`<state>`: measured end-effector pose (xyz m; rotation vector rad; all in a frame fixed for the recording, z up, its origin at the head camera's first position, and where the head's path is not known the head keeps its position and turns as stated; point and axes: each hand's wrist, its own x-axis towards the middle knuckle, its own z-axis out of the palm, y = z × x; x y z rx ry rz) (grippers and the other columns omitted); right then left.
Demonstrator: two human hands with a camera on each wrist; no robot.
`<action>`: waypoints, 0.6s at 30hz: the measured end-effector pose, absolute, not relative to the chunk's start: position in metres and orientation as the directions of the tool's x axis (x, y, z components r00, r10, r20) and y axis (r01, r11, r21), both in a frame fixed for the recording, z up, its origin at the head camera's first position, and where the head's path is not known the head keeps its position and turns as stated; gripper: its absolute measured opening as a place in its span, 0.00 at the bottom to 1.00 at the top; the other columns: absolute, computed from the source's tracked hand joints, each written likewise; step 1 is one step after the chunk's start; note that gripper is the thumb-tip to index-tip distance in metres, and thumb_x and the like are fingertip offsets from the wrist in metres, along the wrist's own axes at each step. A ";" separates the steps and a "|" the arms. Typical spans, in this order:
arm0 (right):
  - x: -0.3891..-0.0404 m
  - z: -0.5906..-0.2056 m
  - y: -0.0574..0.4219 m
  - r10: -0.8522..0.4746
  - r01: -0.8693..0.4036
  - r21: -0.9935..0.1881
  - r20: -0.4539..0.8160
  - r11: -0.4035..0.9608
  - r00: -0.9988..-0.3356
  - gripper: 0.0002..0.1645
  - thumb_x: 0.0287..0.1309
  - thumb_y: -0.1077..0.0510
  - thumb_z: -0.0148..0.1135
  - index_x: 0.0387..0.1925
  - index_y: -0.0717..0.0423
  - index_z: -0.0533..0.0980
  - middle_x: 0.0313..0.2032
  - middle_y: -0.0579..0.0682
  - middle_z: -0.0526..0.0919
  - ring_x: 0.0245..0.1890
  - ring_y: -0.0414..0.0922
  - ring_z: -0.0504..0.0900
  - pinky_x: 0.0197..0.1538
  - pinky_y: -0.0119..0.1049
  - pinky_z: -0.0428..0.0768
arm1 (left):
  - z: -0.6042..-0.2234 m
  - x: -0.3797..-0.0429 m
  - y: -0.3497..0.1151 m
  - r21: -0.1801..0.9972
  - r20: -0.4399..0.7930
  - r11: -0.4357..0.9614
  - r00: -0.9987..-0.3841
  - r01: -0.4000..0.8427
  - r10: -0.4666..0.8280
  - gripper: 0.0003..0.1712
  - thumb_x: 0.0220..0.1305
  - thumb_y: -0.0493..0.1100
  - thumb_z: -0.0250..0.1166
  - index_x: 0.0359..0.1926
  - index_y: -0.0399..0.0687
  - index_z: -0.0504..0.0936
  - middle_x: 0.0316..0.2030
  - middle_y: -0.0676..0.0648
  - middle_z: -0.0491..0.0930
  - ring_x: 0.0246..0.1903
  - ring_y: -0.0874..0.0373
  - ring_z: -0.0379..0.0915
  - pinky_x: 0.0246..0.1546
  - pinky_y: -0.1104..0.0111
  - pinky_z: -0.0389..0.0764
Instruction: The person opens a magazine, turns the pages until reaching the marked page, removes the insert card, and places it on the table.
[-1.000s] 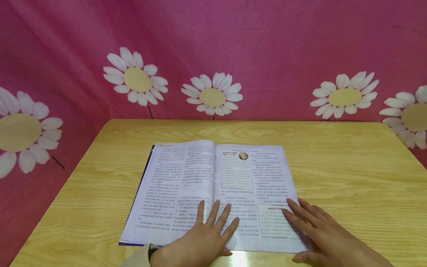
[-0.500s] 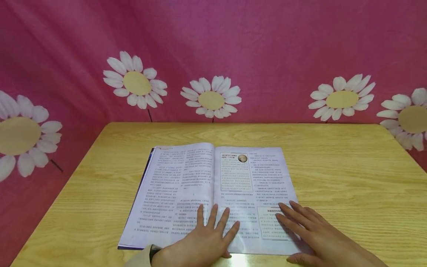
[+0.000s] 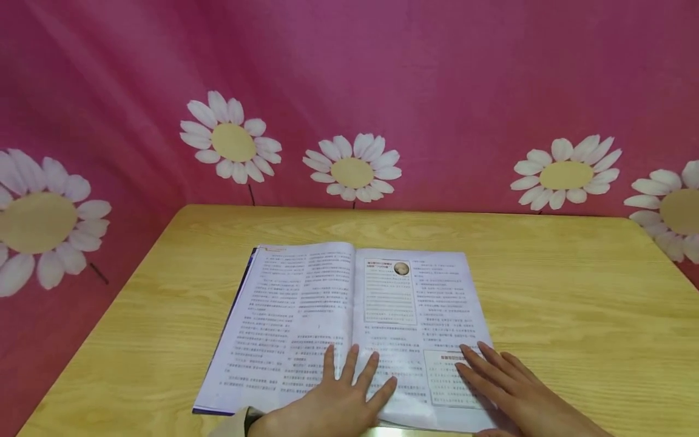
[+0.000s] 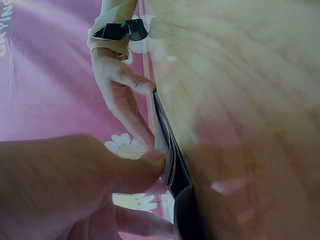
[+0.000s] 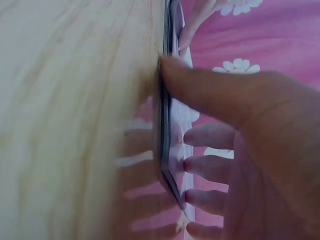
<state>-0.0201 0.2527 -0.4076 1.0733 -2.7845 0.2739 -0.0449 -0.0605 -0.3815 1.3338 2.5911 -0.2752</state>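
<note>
An open magazine (image 3: pixel 295 297) with columns of small print lies on the wooden table. Over its lower middle, close to the spine, my left hand (image 3: pixel 330 403) rests with straight, spread fingers. My right hand (image 3: pixel 516 391) lies on the lower right corner, its straight fingers over a boxed text. In the left wrist view, the left thumb (image 4: pixel 132 172) is at the magazine's near edge and the right hand (image 4: pixel 117 87) shows beyond. The right wrist view has the right thumb (image 5: pixel 200 87) against the page stack's edge, while its fingers (image 5: pixel 210 167) touch the page surface.
The wooden table (image 3: pixel 579 291) extends around the magazine on both sides and behind it. A pink cloth (image 3: pixel 437 79) printed with white daisies hangs behind the table and along its left side. A dark band (image 3: pixel 252 417) circles the left wrist below a beige sleeve (image 3: pixel 229 425).
The head view has tilted up slightly, so everything sits lower. My right fingers have slid a little leftward over the page. The left hand stays in place, and the magazine remains open at the same pages.
</note>
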 end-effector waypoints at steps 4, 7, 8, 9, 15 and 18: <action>-0.017 -0.407 0.252 -0.624 -0.644 -0.150 0.163 0.750 -0.764 0.52 0.48 0.26 0.58 0.71 0.45 0.63 0.70 0.48 0.63 0.73 0.31 0.31 0.67 0.24 0.26 | -0.378 -0.044 -0.061 -0.048 -0.255 0.553 -0.546 0.832 0.798 0.41 0.61 0.69 0.55 0.71 0.58 0.63 0.67 0.39 0.64 0.63 0.35 0.62 0.49 0.36 0.69; -0.016 -0.405 0.250 -0.608 -0.619 -0.185 0.122 0.763 -0.785 0.47 0.52 0.28 0.57 0.70 0.43 0.64 0.69 0.48 0.65 0.72 0.29 0.30 0.65 0.22 0.24 | -0.375 -0.041 -0.059 -0.055 -0.192 0.520 -0.520 0.852 0.832 0.43 0.60 0.71 0.56 0.70 0.56 0.64 0.66 0.39 0.66 0.61 0.35 0.66 0.45 0.37 0.73; -0.016 -0.404 0.250 -0.606 -0.615 -0.196 0.110 0.764 -0.788 0.46 0.53 0.29 0.57 0.69 0.43 0.65 0.69 0.48 0.66 0.73 0.32 0.33 0.65 0.21 0.23 | -0.373 -0.040 -0.058 -0.052 -0.173 0.510 -0.511 0.859 0.842 0.43 0.60 0.71 0.55 0.70 0.56 0.64 0.66 0.40 0.66 0.60 0.35 0.66 0.44 0.37 0.73; -0.016 -0.403 0.249 -0.604 -0.609 -0.209 0.093 0.765 -0.791 0.44 0.54 0.30 0.57 0.69 0.42 0.66 0.68 0.48 0.67 0.74 0.36 0.37 0.64 0.21 0.23 | -0.372 -0.039 -0.057 -0.049 -0.154 0.498 -0.500 0.866 0.852 0.44 0.60 0.71 0.54 0.71 0.55 0.64 0.67 0.40 0.65 0.60 0.35 0.66 0.44 0.38 0.74; -0.019 -0.402 0.250 -0.627 -0.638 -0.215 0.124 0.740 -0.769 0.38 0.54 0.36 0.63 0.66 0.41 0.70 0.62 0.45 0.74 0.63 0.50 0.67 0.65 0.19 0.27 | -0.365 -0.037 -0.047 -0.062 -0.096 0.476 -0.480 0.877 0.872 0.47 0.61 0.74 0.50 0.73 0.54 0.59 0.70 0.45 0.60 0.63 0.38 0.64 0.44 0.41 0.76; -0.020 -0.401 0.252 -0.662 -0.687 -0.209 0.183 0.696 -0.727 0.41 0.47 0.45 0.72 0.65 0.42 0.71 0.61 0.46 0.75 0.62 0.49 0.68 0.66 0.19 0.31 | -0.365 -0.037 -0.044 -0.064 -0.102 0.503 -0.507 0.862 0.856 0.49 0.59 0.75 0.52 0.73 0.55 0.58 0.70 0.45 0.60 0.63 0.39 0.64 0.44 0.42 0.76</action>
